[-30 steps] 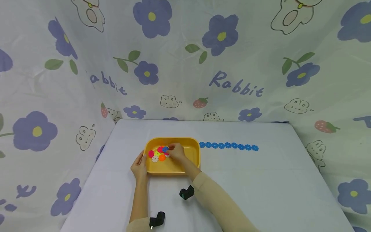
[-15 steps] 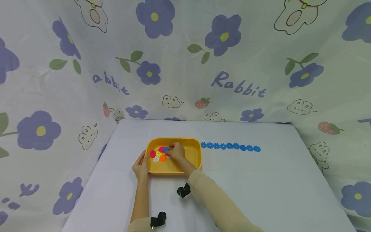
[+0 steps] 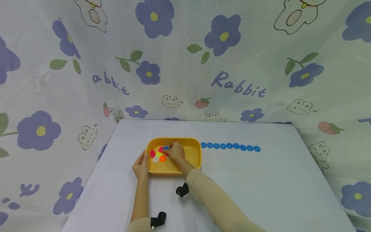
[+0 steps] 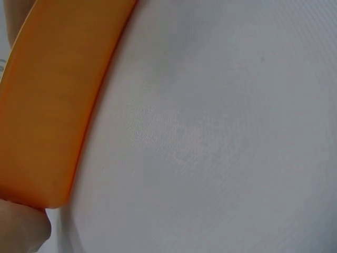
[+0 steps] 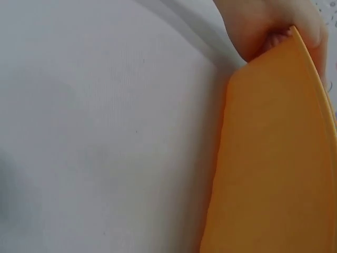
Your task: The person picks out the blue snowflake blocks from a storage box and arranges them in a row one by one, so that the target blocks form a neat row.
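Observation:
A yellow tray [image 3: 192, 161] stands on the white table, its left end gripped by my left hand [image 3: 140, 168]. In the right wrist view the fingers of that left hand [image 5: 268, 23] curl at the tray's corner, by the rim. My right hand [image 3: 177, 152] reaches inside, its thumb and fingers pinching a blue flower-shaped plastic piece [image 3: 166, 148] that they partly cover. Around its fingertips lie other flower pieces: pink [image 3: 152, 153], white [image 3: 156, 159], orange [image 3: 163, 158] and yellow [image 3: 158, 154]. Neither wrist view shows the pinch; the tray's outer wall [image 4: 58, 105] fills part of the left wrist view.
To the right of the tray, a row of several blue flower pieces [image 3: 229, 146] runs across the white table [image 3: 246, 187]. Patterned cloth [image 3: 185, 77] hangs behind and along the sides. Black wrist cameras [image 3: 158, 219] sit on both forearms.
The right fingers have closed in on the blue piece, which now shows less and looks tilted. The left hand and tray hold still; the head view has shifted slightly.

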`<action>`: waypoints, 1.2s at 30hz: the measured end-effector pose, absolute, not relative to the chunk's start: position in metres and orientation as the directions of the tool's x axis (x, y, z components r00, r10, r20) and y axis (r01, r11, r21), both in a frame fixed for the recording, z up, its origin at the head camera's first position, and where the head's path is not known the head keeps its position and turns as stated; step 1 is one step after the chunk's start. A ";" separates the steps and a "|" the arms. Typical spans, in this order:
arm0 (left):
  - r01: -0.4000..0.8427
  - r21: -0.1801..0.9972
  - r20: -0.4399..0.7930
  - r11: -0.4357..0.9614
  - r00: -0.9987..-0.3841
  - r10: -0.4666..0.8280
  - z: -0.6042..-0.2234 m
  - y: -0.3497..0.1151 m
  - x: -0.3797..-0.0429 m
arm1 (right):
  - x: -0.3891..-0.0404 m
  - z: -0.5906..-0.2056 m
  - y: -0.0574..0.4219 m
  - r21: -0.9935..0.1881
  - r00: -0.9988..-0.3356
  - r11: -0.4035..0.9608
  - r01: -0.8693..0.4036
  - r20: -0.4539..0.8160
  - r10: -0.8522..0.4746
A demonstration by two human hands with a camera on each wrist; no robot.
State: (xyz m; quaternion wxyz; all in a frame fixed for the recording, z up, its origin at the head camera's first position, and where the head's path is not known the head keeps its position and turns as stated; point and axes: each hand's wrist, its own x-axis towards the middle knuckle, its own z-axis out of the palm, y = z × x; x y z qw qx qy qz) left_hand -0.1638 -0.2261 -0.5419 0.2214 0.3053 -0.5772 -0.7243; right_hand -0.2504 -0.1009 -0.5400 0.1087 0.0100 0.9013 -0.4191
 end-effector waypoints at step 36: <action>-0.046 0.971 -0.194 -0.236 -0.727 -0.659 -0.541 -0.226 -0.164 | -0.256 -0.522 -0.053 -0.877 -0.858 -0.148 0.458 -0.393 -0.329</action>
